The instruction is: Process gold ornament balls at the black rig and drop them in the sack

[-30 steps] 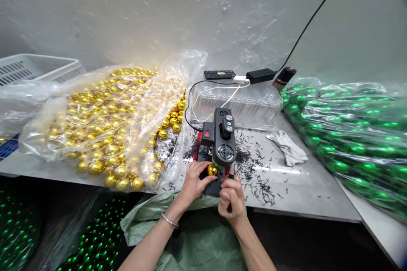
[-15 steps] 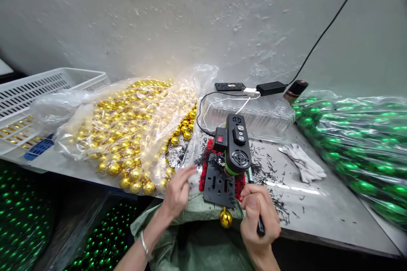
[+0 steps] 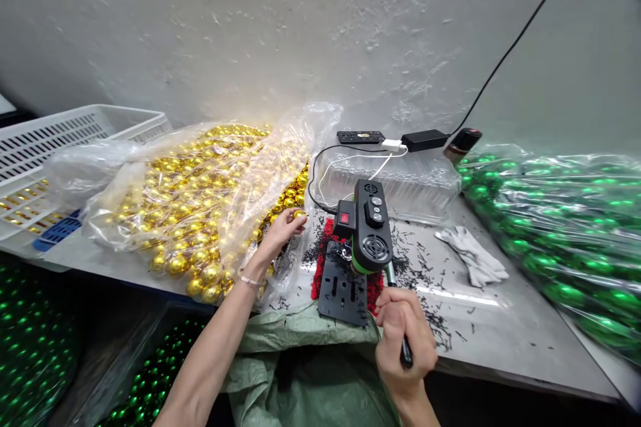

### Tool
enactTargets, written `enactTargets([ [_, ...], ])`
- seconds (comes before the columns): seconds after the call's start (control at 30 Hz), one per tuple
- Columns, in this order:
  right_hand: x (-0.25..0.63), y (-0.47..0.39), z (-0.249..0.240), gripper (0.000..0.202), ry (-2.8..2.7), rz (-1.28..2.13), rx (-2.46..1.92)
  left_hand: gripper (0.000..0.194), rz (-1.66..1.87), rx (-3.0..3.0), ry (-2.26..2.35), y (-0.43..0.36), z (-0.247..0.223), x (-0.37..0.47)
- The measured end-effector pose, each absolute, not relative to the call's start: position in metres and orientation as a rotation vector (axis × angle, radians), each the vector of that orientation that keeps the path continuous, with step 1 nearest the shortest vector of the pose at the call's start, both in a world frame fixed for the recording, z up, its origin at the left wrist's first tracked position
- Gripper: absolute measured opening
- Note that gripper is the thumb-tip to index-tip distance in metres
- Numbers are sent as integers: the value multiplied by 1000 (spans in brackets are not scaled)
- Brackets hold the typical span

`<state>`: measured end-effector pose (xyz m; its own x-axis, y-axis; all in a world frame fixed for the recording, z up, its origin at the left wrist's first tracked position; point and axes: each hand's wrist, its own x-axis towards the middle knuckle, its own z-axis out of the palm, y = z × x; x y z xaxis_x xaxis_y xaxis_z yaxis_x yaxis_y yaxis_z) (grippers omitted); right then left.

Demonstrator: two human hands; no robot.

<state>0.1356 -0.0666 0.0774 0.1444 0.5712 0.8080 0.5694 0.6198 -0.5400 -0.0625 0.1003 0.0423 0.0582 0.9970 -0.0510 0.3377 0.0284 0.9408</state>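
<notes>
Left of the black machine (image 3: 373, 227), my left hand (image 3: 284, 230) is bare, with slim fingers and a narrow wrist. Round that wrist I wear one thin bracelet (image 3: 250, 281), a pale, silvery band with a slight shine; it is too small for me to tell any pattern or clasp. Behind it, my left forearm (image 3: 210, 350) is bare and widens smoothly. Nearer me than the machine, my right hand (image 3: 406, 333) is bare as well, its knuckles rounded, and what shows of my right forearm (image 3: 419, 407) is uncovered.
</notes>
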Motion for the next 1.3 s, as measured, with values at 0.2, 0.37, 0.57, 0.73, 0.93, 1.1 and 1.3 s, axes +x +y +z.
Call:
enactTargets([
  [0.2,137,-65,94,27,-1490,27,-1035,51,990,900,1002,18,26,-48],
  [0.37,138,-64,101,27,-1501,30,-1052,49,895,1327,1242,-14,4,-15],
  [0.57,137,-67,94,26,-1532,-6,-1059,35,868,1828,1319,-9,2,-1],
  [0.73,138,-67,91,26,-1531,-4,-1072,34,897,1994,1270,-3,-4,6],
  [0.93,137,-68,93,26,-1548,-11,-1075,30,930,2052,1274,-1,-9,10],
  [1.1,138,-70,88,24,-1574,-8,-1053,32,1025,2009,1226,-2,-17,12],
  [1.3,144,-68,63,20,-1661,-93,-1020,34,1120,1934,1195,-4,-26,13],
])
